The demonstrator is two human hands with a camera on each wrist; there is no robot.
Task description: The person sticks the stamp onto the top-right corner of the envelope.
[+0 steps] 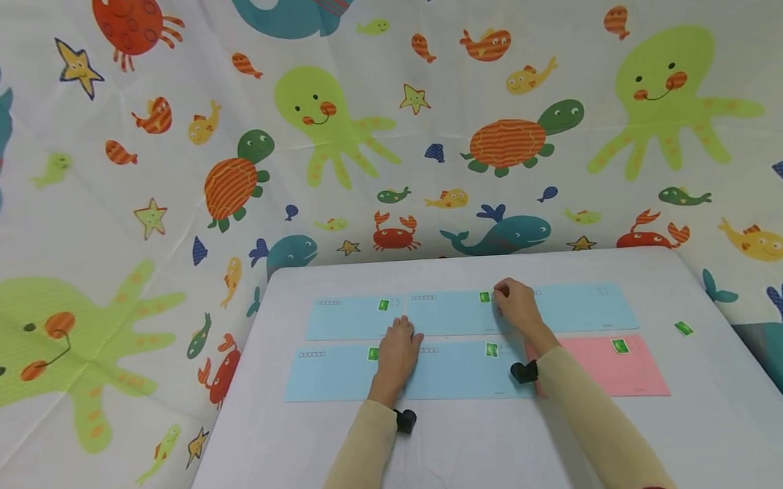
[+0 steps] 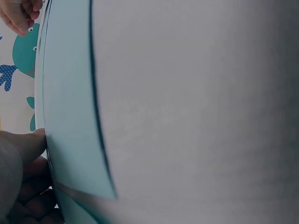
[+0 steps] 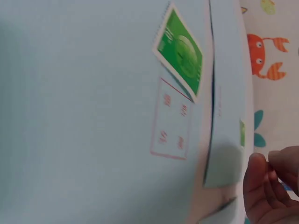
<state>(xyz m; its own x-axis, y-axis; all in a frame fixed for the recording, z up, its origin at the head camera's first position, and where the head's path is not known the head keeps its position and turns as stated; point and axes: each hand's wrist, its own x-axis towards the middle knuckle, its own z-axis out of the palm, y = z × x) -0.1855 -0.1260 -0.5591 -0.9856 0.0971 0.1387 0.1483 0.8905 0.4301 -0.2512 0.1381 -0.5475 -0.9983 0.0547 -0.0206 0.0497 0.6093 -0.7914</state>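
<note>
Light-blue envelopes lie in two rows on the white table. In the head view my left hand [image 1: 397,350] rests with extended fingers where several meet, beside the stamp [image 1: 373,354] of the lower left envelope [image 1: 332,378]. My right hand [image 1: 517,308], fingers curled and thumb close to the index finger, is at the upper middle envelope [image 1: 450,318], just right of its green stamp [image 1: 485,297]. Nothing shows between the fingertips of that hand [image 3: 273,184] in the right wrist view. Nearer lies the lower middle envelope [image 3: 84,112] with its stamp [image 3: 180,53].
The upper right blue envelope [image 1: 581,313] shows a printed corner box and no stamp. Below it lies a pink envelope [image 1: 607,370] bearing a stamp [image 1: 620,346], partly under the right forearm. A loose stamp [image 1: 684,328] lies to the right. A patterned cloth [image 1: 363,202] hangs behind the table.
</note>
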